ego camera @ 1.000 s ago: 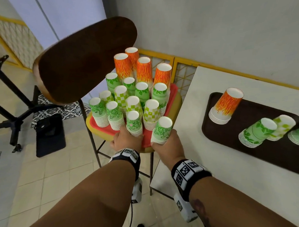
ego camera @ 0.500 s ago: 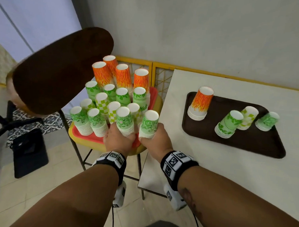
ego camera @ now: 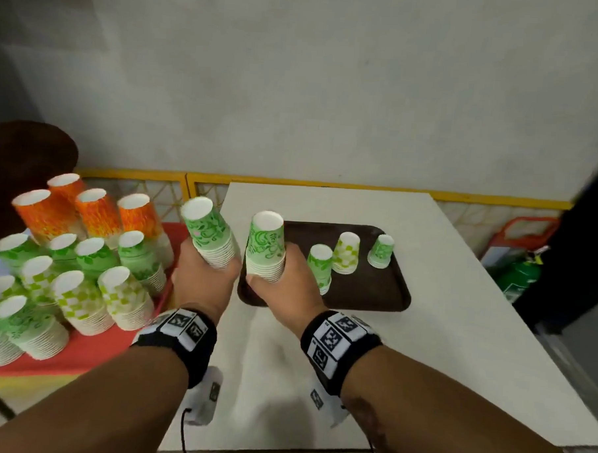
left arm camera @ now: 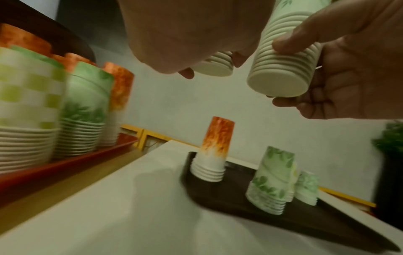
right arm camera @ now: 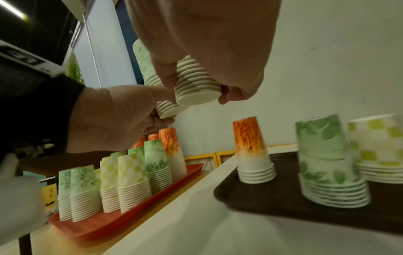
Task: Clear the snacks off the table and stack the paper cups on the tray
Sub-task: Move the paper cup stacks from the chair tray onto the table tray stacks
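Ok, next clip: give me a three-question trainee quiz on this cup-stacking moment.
1. True or false: each hand grips a stack of upside-down green paper cups.
2. How many cup stacks stand on the dark brown tray? A) two B) four C) six
3. Fill in: the big supply of cup stacks stands on a ___ tray.

Key: 1 true, left hand and right hand. 2 B, the orange stack shows only in the wrist views. 3 red.

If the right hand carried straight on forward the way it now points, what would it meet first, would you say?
Probably the orange cup stack at the near left end of the brown tray. The right hand holds its green cup stack above that corner, though depth is unclear.
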{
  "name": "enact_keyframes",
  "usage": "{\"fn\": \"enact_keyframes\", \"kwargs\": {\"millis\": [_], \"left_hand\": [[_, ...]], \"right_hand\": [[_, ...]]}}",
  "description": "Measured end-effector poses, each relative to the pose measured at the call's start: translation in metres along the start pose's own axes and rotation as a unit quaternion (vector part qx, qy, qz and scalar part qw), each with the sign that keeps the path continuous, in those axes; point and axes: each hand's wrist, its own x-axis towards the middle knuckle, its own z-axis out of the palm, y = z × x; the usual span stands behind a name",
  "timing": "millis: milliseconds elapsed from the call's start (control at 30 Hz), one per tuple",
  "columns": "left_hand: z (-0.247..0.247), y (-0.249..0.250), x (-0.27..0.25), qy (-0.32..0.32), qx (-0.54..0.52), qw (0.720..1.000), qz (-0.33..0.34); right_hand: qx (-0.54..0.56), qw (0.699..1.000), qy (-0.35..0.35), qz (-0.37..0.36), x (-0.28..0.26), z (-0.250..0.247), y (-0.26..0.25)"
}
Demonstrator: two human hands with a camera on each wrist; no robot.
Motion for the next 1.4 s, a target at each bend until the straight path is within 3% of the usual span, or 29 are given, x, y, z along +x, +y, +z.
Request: {"fn": "enact_keyframes", "kwargs": {"millis": [233,433,600,933,1200,1400], "left_hand": [[0.115,0.097,-0.013,-0.026,-0.067,0.997,0.038],[0.181,0.127,-0.022,-0.079,-0.058,0.995,-0.010],[0.198,0.114,-0.018,-0.084,-0.010,0.996,-0.003],[0.212,0.113,0.009,-0.108,0.003,0.994,0.010],[0.229,0.119,0.007,-0.129,-0.011,0.991,0.021],[0.241,0.120,0.001,-0.143,-0.019,0.989,0.017]], "right_hand": [[0.001,0.990,0.142,0.006,0.056,-0.124,0.040],[-0.013,0.977,0.199,0.075,0.119,-0.188,0.099],[-0.009,0.966,0.211,0.150,0.152,-0.193,0.156],[-0.096,0.964,0.164,0.184,0.188,-0.172,0.198],[0.002,0.967,0.204,0.154,0.174,-0.160,0.217],[-0.004,0.968,0.195,0.157,0.162,-0.157,0.226]]}}
